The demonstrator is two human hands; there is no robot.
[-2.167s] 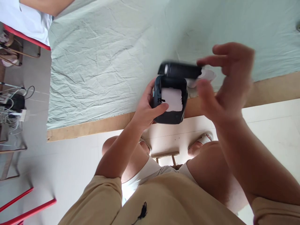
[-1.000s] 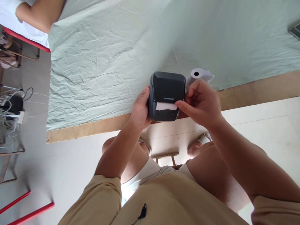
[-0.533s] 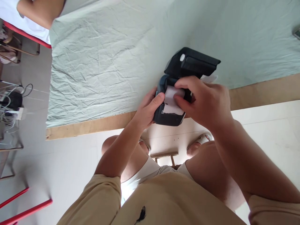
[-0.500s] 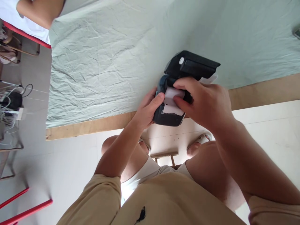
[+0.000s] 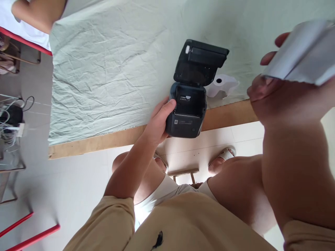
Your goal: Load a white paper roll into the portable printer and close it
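My left hand (image 5: 159, 120) grips the left side of a black portable printer (image 5: 184, 127), thumb on its edge. The printer's lid (image 5: 200, 62) stands flipped open on the far side, and its paper bay shows bare inside. At the upper right, raised close to the camera, my right hand (image 5: 290, 94) holds a white paper roll (image 5: 300, 50) with a loose length of paper. Just right of the printer, a second small white roll (image 5: 225, 83) with a dark core lies on the cloth.
A pale green cloth (image 5: 110, 80) covers the table, with a wooden edge (image 5: 91, 144) facing me. Another person's arm (image 5: 39, 14) is at the top left. Tangled cables (image 5: 12, 122) and red bars (image 5: 36, 238) are at the left.
My right hand has pulled the paper roll out of the printer and carried it up to the right. The bay and the small roll on the cloth are now uncovered.
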